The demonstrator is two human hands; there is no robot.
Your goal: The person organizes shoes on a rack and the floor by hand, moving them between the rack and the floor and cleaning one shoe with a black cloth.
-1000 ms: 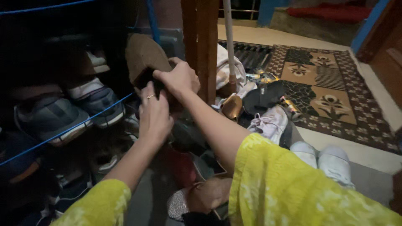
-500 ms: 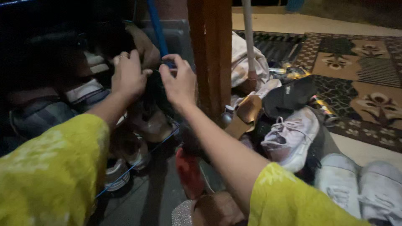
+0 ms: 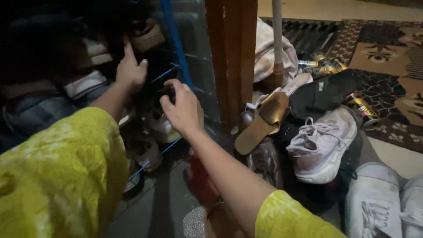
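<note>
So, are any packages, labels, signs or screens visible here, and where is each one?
Shiny packet or can: on the floor at the rug's edge, right of the black slipper; gold and dark.
Crumpled shiny wrappers: on the rug near the white pole; yellow and silver.
No signs or screens in view.

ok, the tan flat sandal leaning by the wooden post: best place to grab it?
Probably the raised heel end of the tan sandal, pinched across its thin sole edges from above right. It lies tilted with that end up against the wooden post, while its lower toe end sits down among other shoes, harder to reach.
</note>
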